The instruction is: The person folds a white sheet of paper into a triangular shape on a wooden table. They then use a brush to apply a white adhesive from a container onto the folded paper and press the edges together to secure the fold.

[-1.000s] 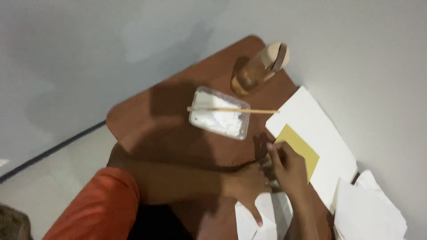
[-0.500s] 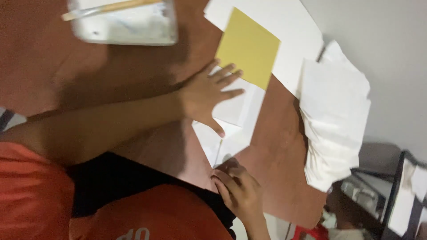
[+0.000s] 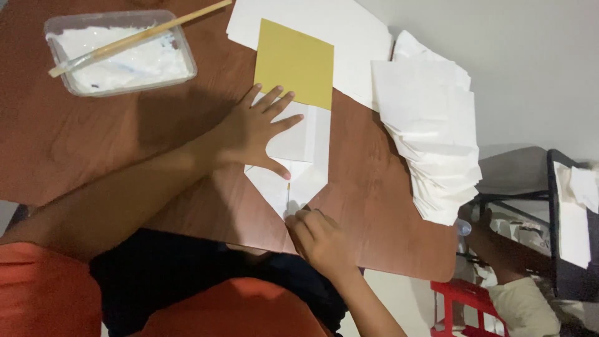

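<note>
A smooth white folded paper [image 3: 298,159], pointed at its near end, is pressed flat on the brown wooden table [image 3: 81,143] by the left hand [image 3: 256,131], fingers spread open. Its near tip is pinched by the curled right hand [image 3: 318,240]. One matte yellow square sheet [image 3: 294,62] lies just beyond.

Plastic tub of white paste [image 3: 121,53], wooden stick [image 3: 140,36], white paper stack [image 3: 437,137], red stool [image 3: 465,306]

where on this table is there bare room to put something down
Bare wood lies left of the left hand, below the paste tub, and right of the folded white paper toward the paper stack. The top edge is crowded with sheets and yellow card.
</note>
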